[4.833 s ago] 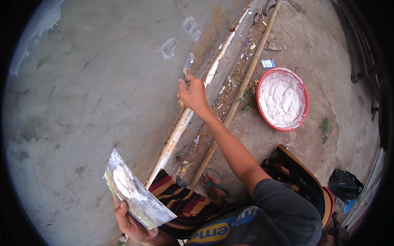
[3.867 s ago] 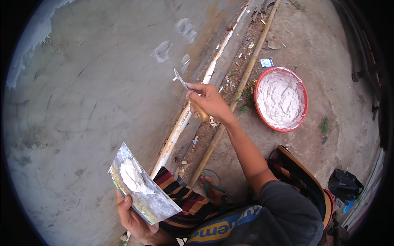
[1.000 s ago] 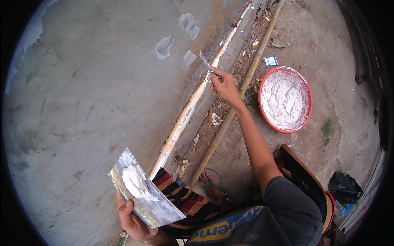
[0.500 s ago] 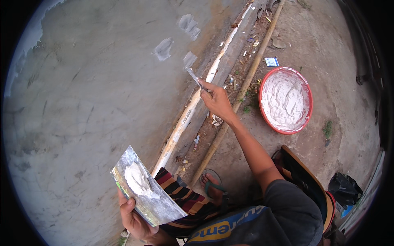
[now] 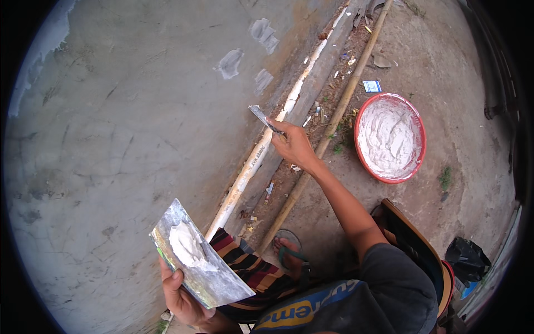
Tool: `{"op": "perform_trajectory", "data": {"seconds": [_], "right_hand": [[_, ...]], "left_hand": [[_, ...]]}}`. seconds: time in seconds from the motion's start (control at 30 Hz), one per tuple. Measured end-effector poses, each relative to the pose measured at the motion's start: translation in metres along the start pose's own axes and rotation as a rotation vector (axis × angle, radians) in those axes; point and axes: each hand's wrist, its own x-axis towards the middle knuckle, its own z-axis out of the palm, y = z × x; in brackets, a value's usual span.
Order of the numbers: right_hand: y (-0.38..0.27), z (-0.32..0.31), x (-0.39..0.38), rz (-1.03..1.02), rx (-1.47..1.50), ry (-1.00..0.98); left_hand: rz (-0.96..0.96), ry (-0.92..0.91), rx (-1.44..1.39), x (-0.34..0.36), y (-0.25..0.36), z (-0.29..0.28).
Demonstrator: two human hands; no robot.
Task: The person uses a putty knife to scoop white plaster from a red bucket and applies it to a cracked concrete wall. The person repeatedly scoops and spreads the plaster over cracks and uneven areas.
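Observation:
My right hand (image 5: 295, 143) is closed around a putty knife (image 5: 266, 119), its flat metal blade pointing up and left, close to the grey wall (image 5: 139, 128). Several pale putty patches (image 5: 230, 64) mark the wall beyond the blade. With my left hand (image 5: 185, 295) I grip the lower left edge of a flat rectangular board (image 5: 222, 278), thumb on top. A mound of white putty (image 5: 188, 245) lies on the board. Whether the blade touches the wall, I cannot tell.
A red basin (image 5: 359, 150) of whitish putty stands on the ground to the right. One white pipe (image 5: 250, 164) runs along the wall's foot, with a bamboo pole (image 5: 334, 114) beside it. Litter lies between them. A black plastic bag (image 5: 467, 259) sits at the lower right.
The putty knife has come away from the nearest patch, moving down toward me, and its blade has turned more to the left. My left hand and the board have hardly moved.

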Motion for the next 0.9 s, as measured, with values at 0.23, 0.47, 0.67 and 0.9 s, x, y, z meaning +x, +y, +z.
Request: {"op": "perform_trajectory", "data": {"seconds": [0.23,0.47,0.67,0.9], "right_hand": [[-0.028,0.023,0.037,-0.156,0.158,0.336],[-0.037,0.064,0.01,-0.178,0.171,0.169],[-0.028,0.007,0.011,-0.109,0.165,0.095],[-0.041,-0.002,0.042,-0.057,0.178,0.142]], "left_hand": [[0.01,-0.006,-0.022,-0.004,0.001,-0.002],[0.023,0.078,0.157,-0.001,-0.001,0.014],[0.024,0.113,0.133,0.0,-0.006,0.018],[0.006,0.02,0.071,0.002,-0.002,0.012]]}}
